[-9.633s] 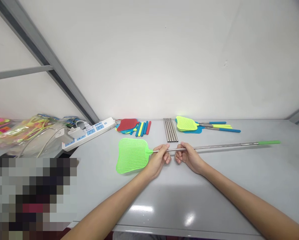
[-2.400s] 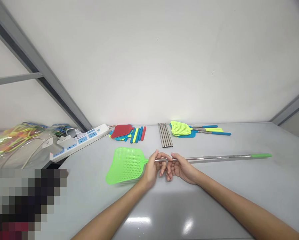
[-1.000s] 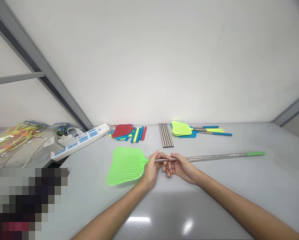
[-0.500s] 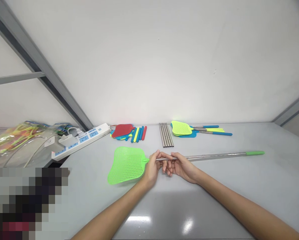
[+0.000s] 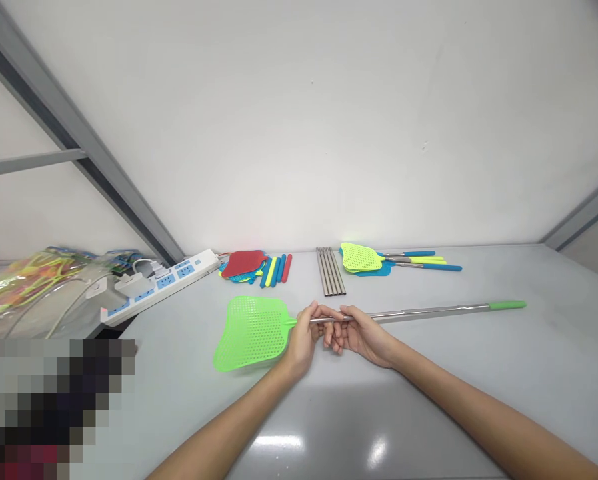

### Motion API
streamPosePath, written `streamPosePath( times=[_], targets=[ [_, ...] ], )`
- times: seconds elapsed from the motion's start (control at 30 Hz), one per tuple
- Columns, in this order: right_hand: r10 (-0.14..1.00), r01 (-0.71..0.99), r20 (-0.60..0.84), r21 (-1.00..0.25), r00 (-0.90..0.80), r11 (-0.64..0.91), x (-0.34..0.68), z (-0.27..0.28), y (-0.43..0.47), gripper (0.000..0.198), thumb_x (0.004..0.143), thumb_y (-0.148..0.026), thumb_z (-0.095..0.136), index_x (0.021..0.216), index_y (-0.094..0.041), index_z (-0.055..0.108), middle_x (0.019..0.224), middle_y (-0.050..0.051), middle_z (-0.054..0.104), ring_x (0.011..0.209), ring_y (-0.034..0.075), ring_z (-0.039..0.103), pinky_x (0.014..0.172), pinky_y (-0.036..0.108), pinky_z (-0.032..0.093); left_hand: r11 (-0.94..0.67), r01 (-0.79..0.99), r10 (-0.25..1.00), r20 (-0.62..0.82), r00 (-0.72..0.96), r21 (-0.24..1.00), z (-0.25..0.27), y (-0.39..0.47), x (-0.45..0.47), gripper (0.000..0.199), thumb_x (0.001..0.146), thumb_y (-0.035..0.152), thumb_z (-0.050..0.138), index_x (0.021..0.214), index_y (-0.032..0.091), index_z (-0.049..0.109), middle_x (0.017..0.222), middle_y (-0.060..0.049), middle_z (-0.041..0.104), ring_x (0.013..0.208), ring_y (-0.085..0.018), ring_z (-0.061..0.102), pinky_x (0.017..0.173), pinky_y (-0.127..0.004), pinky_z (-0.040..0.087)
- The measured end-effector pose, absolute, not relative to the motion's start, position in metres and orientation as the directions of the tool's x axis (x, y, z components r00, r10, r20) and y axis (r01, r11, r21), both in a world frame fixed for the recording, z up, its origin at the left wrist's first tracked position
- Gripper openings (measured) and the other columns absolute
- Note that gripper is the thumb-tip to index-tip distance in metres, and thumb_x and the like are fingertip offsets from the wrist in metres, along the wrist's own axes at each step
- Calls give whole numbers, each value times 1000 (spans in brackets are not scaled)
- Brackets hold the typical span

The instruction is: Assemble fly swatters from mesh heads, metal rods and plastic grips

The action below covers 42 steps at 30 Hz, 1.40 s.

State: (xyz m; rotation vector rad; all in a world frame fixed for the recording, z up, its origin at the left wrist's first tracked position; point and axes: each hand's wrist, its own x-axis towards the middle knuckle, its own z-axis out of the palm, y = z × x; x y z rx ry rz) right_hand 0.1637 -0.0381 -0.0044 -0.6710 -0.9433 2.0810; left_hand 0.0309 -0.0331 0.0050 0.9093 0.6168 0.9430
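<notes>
A green fly swatter (image 5: 253, 332) with a long, drawn-out metal rod and a green grip lies crosswise before me, its perforated head to the left. My left hand (image 5: 306, 340) is closed around the rod close to the head. Just right of it, my right hand (image 5: 363, 335) pinches the same rod between thumb and fingers. The fingers of both hands nearly meet below the rod. The grip end points right, low over the table.
Behind my hands lie several metal rods (image 5: 331, 272), assembled swatters (image 5: 361, 258) to their right, and loose swatter heads (image 5: 243, 265) beside coloured grips (image 5: 277, 270) to their left. A power strip (image 5: 161, 287) and plastic bags (image 5: 39, 280) occupy the left of the table (image 5: 479, 360).
Both hands keep their hold on the swatter's rod. The whole view has shifted very slightly; nothing else visibly differs.
</notes>
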Motion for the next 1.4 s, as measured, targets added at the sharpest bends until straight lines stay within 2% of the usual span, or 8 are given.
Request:
streamPosePath(
  times=[0.43,0.6,1.0,1.4],
  targets=[
    [787,-436,-90,-791,-610,-429,163,-4,-38,43,82,-39,28,70,-10,57,70,11,58,59,15,50,58,28,37,284,-427,882,-59,468,858,3,-33,30,45,82,40,26,83,11,60,42,1,44,40,-14,45,45,-30,42],
    [784,-436,-96,-786,-613,-437,164,-3,-38,41,82,-37,28,79,-9,58,73,11,59,59,15,50,58,28,37,297,-424,878,-71,473,855,4,-33,30,45,82,40,26,83,11,61,42,1,43,40,-15,46,46,-31,42],
    [792,-431,-111,-790,-600,-437,163,-3,-37,41,81,-38,30,70,-10,57,69,10,58,56,14,50,56,27,37,296,-435,880,-66,470,850,4,-33,31,43,82,40,25,87,12,57,44,1,46,40,-15,47,44,-30,42],
    [800,-444,-113,-782,-589,-437,164,-9,-36,39,81,-39,32,67,-11,55,64,9,57,55,14,50,55,27,38,260,-433,896,-48,442,863,4,-32,31,38,82,38,28,76,13,55,51,-2,52,41,-14,47,42,-29,42]
  ],
)
